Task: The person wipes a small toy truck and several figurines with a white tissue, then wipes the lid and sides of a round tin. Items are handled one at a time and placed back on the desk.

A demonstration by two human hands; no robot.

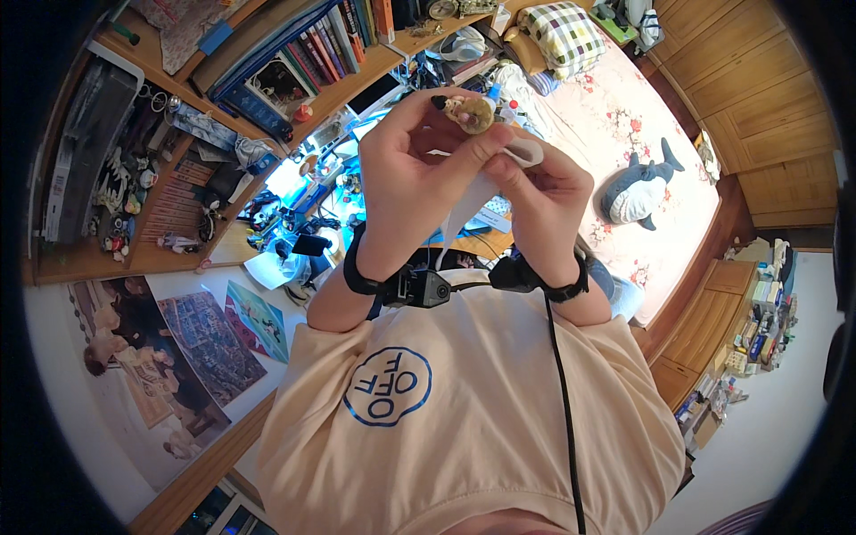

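My left hand [414, 160] grips a small figurine [470, 114] with a round tan base, raised in front of my chest. The figurine lies tipped, its base turned towards me; a dark tip sticks out at its left end. My right hand [545, 194] pinches a white tissue or thin cloth [525, 152] between thumb and fingers, close beside the figurine. A loose end of the white material hangs down between my hands. Both thumbs almost meet below the base. Fingers hide part of the figurine, so I cannot tell whether the tissue touches it.
Beyond my hands is a cluttered, brightly lit desk [491, 242] with a smartphone [311, 245] at its near left. Shelves [374, 75] with books and figurines stand at left. A bed [675, 261] with a plush shark [635, 190] is at right. A black cable [565, 408] runs down my shirt.
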